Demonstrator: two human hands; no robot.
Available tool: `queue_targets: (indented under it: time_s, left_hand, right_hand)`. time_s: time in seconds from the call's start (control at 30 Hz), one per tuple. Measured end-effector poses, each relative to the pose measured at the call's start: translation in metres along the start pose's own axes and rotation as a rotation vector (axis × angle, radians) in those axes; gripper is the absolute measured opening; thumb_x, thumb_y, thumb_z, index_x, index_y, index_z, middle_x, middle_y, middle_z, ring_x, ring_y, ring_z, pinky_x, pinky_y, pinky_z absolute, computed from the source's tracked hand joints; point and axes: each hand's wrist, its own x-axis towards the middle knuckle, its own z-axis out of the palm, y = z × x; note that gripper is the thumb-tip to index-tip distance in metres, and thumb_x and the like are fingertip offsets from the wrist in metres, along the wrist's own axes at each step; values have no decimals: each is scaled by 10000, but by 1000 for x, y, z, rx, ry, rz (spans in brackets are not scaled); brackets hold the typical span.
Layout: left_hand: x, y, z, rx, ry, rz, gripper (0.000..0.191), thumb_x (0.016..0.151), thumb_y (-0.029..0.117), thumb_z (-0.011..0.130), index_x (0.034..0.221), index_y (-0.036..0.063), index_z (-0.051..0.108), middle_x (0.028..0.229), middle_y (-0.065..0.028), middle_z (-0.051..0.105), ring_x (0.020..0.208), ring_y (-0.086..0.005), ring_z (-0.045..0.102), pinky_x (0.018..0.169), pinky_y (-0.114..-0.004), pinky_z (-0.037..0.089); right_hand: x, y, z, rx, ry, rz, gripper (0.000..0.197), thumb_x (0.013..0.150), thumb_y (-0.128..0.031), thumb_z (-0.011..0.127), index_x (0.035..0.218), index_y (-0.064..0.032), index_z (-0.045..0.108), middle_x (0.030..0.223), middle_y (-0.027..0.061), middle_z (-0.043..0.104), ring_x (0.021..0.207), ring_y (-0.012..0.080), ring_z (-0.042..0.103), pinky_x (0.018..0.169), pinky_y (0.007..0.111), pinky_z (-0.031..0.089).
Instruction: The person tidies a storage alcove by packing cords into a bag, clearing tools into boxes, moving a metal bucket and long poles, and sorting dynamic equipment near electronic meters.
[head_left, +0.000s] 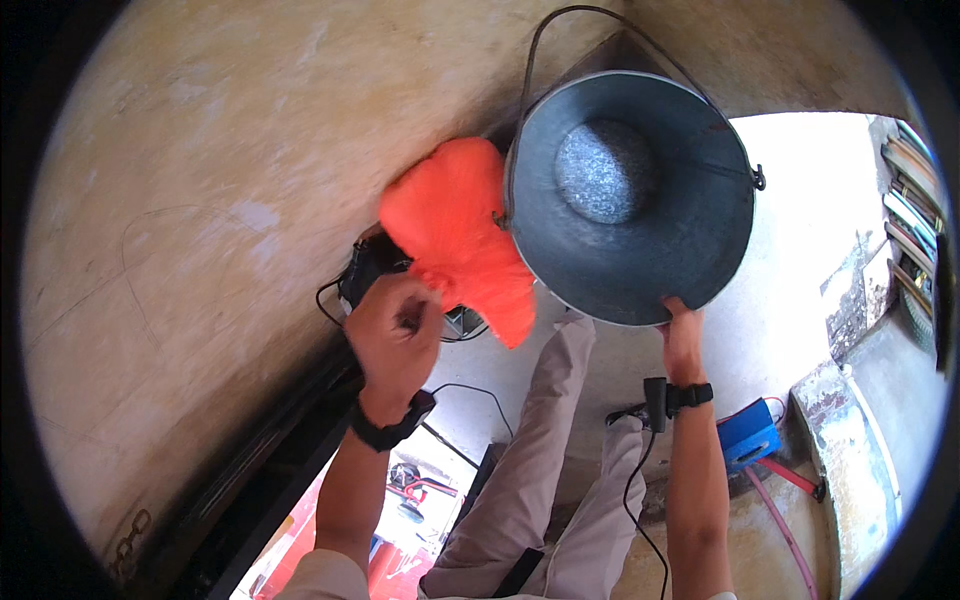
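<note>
My left hand (394, 322) is closed on a gathered part of an orange-red cloth (465, 217), which spreads up and to the right from my fist. Just right of the cloth is a grey metal bucket (637, 247), tilted so that its open mouth faces me. Its rim is gripped at the bottom edge by my right hand (682, 330), with the thumb inside. The wire bail handle (570, 11) arcs above the bucket. Inside, the bucket looks empty. Both wrists wear black straps with devices.
A worn plastered wall (187, 187) runs along the left. Black items with cables (375, 262) lie behind the cloth. At the lower right are a blue object (750, 436) and a pink hose (784, 525). Slender items (915, 210) are stacked at the far right.
</note>
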Motion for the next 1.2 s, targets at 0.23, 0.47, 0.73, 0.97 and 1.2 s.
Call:
queue_targets:
  time_s: [0.23, 0.47, 0.73, 0.97, 1.2]
  left_hand:
    - [32, -58, 62, 47, -51, 43, 89, 765, -54, 644, 823, -2, 600, 752, -113, 614, 592, -222, 606, 563, -299, 488]
    - [14, -85, 60, 376, -132, 144, 549, 733, 47, 708, 1250, 63, 526, 1337, -245, 450, 1240, -417, 431, 1067, -501, 345]
    - [-56, -148, 21, 1140, -403, -123, 876, 715, 252, 804, 1478, 232, 376, 1589, -201, 130, 1471, -390, 96, 1098, -691, 74]
    - [-52, -184, -3, 1131, -309, -40, 731, 785, 157, 703, 1449, 241, 409, 1524, -167, 284, 1417, -338, 261, 1098, -682, 91]
    - [-27, -199, -27, 905, -334, 66, 745, 729, -28, 657, 1418, 139, 427, 1183, -135, 487, 1195, -328, 445, 1128, -616, 136]
  right_hand:
    - [-12, -6, 7, 177, -129, 5, 545, 865, -227, 591, 1360, -45, 451, 1317, 79, 523, 1164, 245, 511, 923, 421, 442]
    - [-11, -14, -7, 112, -266, 10, 635, 894, -316, 650, 1411, -46, 398, 1383, 78, 492, 1248, 242, 502, 999, 420, 448]
    - [-25, 9, -7, 147, -308, -5, 770, 881, -448, 668, 1437, -24, 345, 1372, 97, 500, 1207, 256, 522, 983, 414, 433]
    - [-29, 25, -2, 145, -303, -146, 708, 917, -498, 601, 1409, -36, 388, 1365, 94, 504, 1215, 242, 513, 1003, 435, 419]
    - [-29, 57, 4, 258, -356, -145, 611, 995, -494, 450, 1429, -71, 380, 1369, 80, 533, 1215, 248, 545, 1012, 446, 432]
